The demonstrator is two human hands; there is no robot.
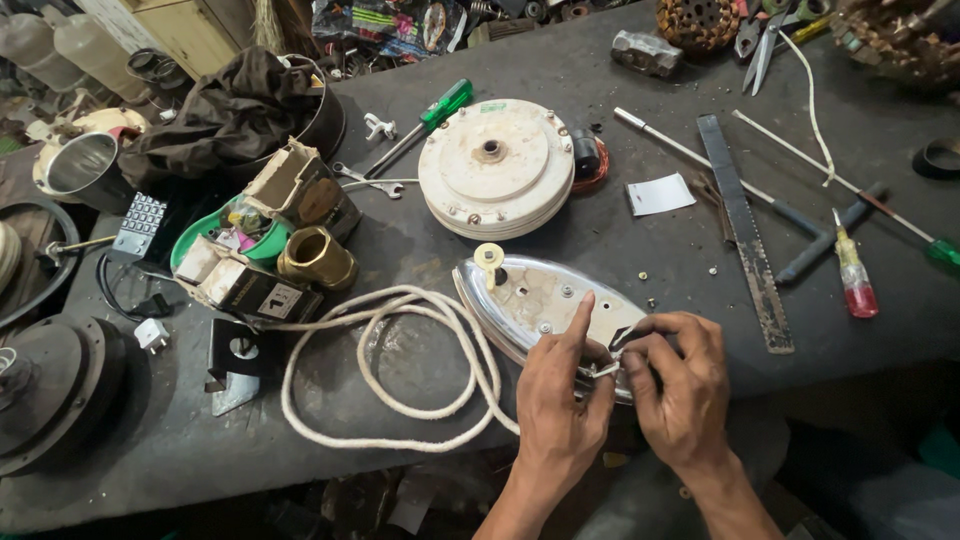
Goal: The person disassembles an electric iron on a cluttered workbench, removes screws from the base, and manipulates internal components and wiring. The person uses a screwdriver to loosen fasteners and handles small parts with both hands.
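A stripped clothes iron base, shiny metal with a pale plate on top, lies near the table's front edge. My left hand rests on its rear end with the forefinger stretched forward over the plate and pinches a thin wire end. My right hand sits beside it, fingers closed on a small dark and silver terminal piece at the iron's rear. A white braided cord loops over the table to the left and runs up to both hands.
A round white motor housing sits behind the iron. A long metal file, screwdrivers and rods lie to the right. Boxes, a brass fitting, a green dish and a dark cloth crowd the left. A green-handled screwdriver lies at the back.
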